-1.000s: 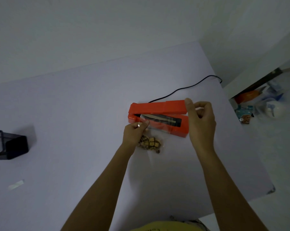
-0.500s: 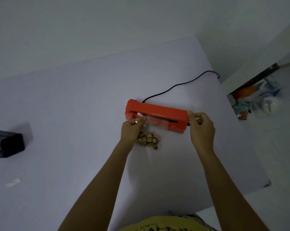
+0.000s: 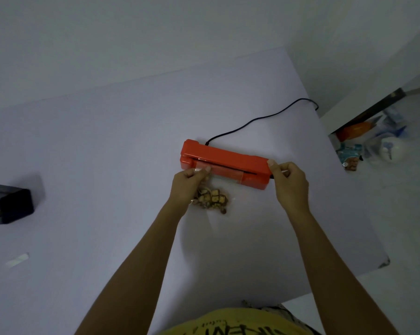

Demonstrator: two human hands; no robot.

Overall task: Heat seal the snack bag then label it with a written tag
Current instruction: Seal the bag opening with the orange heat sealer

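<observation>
Head view. Your orange heat sealer (image 3: 224, 163) lies across the middle of the table (image 3: 107, 141), lid down on the bag mouth, its black cord (image 3: 259, 118) trailing off the far right edge. The clear snack bag (image 3: 216, 189) lies on the near side of the sealer: its open top edge is tucked into the slot, while the snacks sit bunched at the bottom, well clear of the heating strip, presumably so only film gets fused.

Your left hand (image 3: 188, 187) pinches the bag's top left corner between thumb and fingers just at the slot, which likely keeps the film flat and straight. Your right hand (image 3: 288, 182) has curled fingers at the sealer's right end, thumb on top of the lid; it appears to press the lid closed from the free end, where leverage is best.

Judgement: seal in progress; labelling not yet begun. A small white strip (image 3: 17, 259) lies at the near left, possibly the tag. A dark holder (image 3: 11, 206) stands at the left edge.
</observation>
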